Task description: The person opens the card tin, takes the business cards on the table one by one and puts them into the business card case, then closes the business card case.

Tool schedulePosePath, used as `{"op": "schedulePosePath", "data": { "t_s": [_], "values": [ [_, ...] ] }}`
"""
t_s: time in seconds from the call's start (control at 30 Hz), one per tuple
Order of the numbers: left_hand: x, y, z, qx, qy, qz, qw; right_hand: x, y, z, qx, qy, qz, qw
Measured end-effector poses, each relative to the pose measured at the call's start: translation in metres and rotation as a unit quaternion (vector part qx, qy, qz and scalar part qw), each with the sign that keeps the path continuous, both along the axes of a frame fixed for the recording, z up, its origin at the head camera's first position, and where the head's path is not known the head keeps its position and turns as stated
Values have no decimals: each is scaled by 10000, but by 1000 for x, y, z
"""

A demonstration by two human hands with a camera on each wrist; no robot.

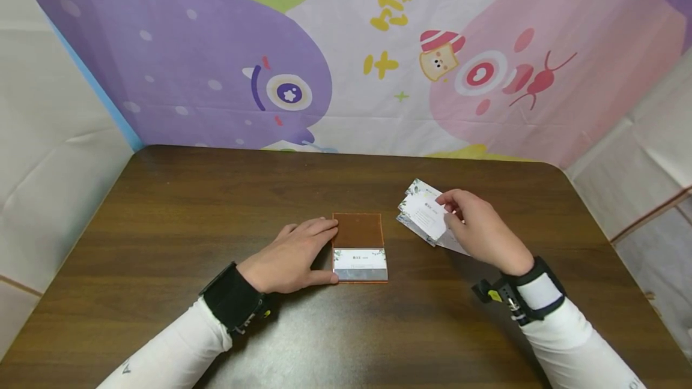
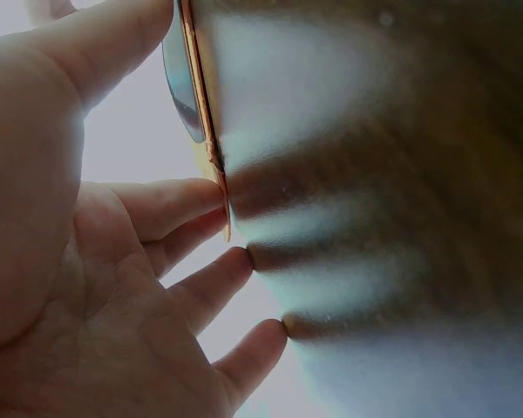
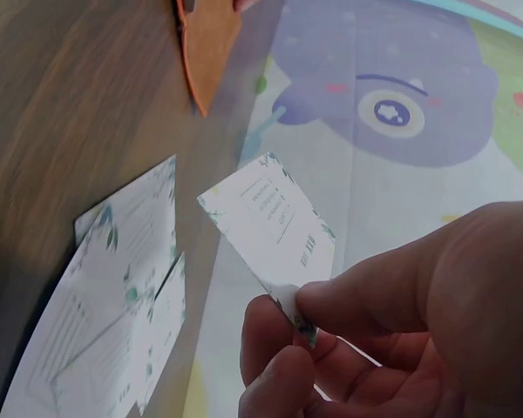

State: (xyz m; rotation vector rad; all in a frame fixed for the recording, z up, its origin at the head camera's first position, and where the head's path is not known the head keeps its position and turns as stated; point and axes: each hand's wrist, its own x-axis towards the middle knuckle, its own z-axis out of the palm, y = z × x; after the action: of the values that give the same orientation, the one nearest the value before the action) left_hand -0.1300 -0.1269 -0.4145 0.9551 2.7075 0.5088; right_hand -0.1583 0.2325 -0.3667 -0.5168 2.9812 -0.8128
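Note:
A brown leather card holder [image 1: 357, 231] lies unfolded on the table. A white card with a leaf print [image 1: 360, 257] sits in its near half, above a grey strip. My left hand [image 1: 294, 257] rests at the holder's left side, thumb at the near corner and fingertips by the far half; the left wrist view shows the holder's edge [image 2: 211, 131] beside the thumb. To the right, my right hand [image 1: 483, 227] pinches a white printed card [image 3: 275, 213] between thumb and fingers. Beneath it, several similar cards [image 3: 113, 235] lie overlapping on the table.
The dark wooden table [image 1: 216, 197] reaches back to a cartoon-printed cloth [image 1: 367, 107]. Pale cloth walls [image 1: 59, 137] stand at both sides. Each wrist wears a black strap [image 1: 232, 299] with a small device.

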Motion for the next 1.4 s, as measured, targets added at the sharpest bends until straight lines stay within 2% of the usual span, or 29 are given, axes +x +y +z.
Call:
{"op": "schedulePosePath", "data": {
  "t_s": [0.4, 1.03, 1.4],
  "values": [
    [1, 0, 1, -22, 15, 6, 10000, -1, -24, 1, -199, 110, 304, 9993],
    [0, 0, 2, -3, 18, -8, 10000, -6, -57, -4, -233, -100, 682, 9973],
    [0, 0, 2, 57, -30, 26, 10000, -6, -76, -10, -279, -205, 1053, 9938]
  ]
}}
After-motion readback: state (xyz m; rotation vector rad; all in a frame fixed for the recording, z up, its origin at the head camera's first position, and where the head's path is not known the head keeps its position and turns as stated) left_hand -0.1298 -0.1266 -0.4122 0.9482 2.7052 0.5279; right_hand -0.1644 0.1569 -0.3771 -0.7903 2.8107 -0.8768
